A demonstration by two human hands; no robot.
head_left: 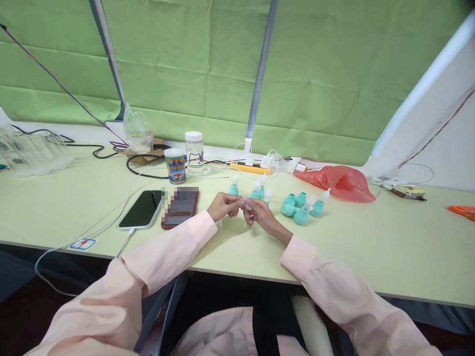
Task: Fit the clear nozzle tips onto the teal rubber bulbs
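Observation:
My left hand (223, 205) and my right hand (260, 213) meet above the pale green table (371, 237), fingers pinched together on a small clear plastic piece (244, 201) between them. Just behind the hands stand teal bulbs with clear nozzles (233, 187), upright. To the right lies a cluster of several teal rubber bulbs (301, 206), some with clear tips. Both arms wear pale pink sleeves.
Two phones (143, 208) lie left of the hands, one on a white charging cable. Behind stand a printed can (175, 165), a clear jar (194, 151), a yellow power strip (249, 167) and a red plastic bag (339, 182). Green cloth backs the table.

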